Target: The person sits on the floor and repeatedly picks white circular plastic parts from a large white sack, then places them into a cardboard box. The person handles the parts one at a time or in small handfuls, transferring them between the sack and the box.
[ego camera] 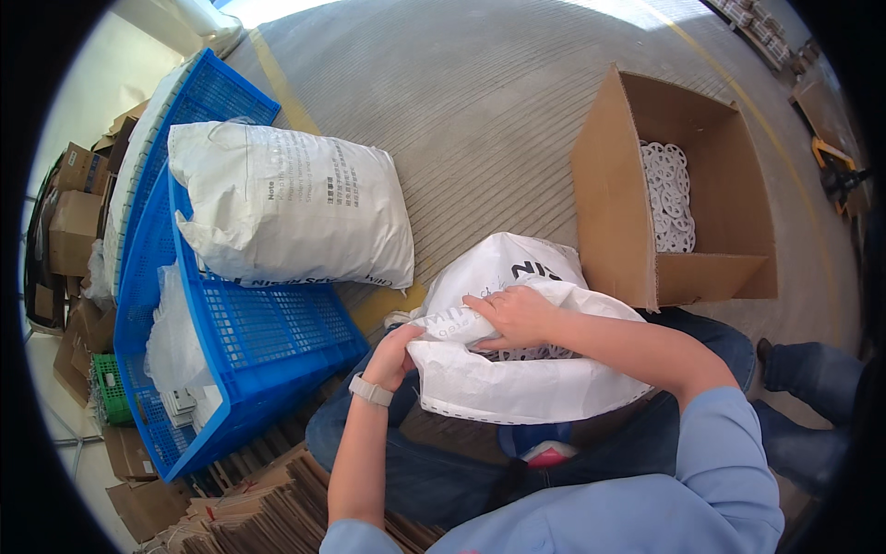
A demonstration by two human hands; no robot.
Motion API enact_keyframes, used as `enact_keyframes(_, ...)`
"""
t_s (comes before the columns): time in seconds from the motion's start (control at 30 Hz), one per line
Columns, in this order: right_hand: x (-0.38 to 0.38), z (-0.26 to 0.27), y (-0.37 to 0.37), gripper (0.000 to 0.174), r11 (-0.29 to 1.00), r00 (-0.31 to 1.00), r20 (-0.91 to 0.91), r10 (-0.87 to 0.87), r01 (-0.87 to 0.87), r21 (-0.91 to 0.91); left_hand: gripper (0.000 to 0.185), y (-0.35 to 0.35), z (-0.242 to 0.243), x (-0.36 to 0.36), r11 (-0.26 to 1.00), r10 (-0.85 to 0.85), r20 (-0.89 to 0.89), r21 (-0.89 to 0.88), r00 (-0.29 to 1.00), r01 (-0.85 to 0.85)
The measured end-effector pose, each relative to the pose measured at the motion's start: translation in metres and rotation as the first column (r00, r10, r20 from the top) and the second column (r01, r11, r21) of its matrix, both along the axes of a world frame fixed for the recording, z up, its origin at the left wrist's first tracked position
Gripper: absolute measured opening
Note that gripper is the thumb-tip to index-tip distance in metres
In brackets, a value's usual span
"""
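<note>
An open white woven sack [505, 395] stands before me, its rim folded outward, with white plastic parts [533, 352] partly visible inside. My left hand [393, 356], with a watch on its wrist, grips the left corner of the sack's rim. Across the opening, my right hand [519, 316] holds the folded far edge, fingers over the printed fabric. To the right of the sack, an open cardboard box [612, 201] contains many white wheel-shaped plastic parts [670, 201]. A full white sack [297, 201] bearing print lies at the left on a blue plastic crate.
Blue perforated crates [277, 367] stand at the left, one with clear plastic bags [176, 332]. Flattened cardboard [277, 505] is stacked at the lower left, near a green crate [111, 388]. Another person's legs [810, 388] are at the right. A pallet jack [837, 173] stands beyond.
</note>
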State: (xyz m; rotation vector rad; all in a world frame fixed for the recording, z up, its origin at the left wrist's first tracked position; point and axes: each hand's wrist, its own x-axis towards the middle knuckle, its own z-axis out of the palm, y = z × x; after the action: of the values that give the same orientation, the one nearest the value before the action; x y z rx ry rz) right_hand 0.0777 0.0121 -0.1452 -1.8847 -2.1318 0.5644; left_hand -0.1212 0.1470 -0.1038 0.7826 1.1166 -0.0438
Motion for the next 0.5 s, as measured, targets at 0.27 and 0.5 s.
enact_keyframes(0.27,0.021,0.015,0.021,0.054,0.977,0.998,-0.054,-0.026,0.014,-0.212,0.032,-0.121,0.080,0.078,-0.253,-0.504,-0.548,0.833,0.668,0.492)
enact_keyframes(0.5,0.095,-0.006,0.037,0.057,0.840,0.649,-0.663,-0.373,-0.066,-0.538,0.015,-0.113,0.019,-0.074,-0.034,-0.476,-0.376,0.911,0.795,0.411)
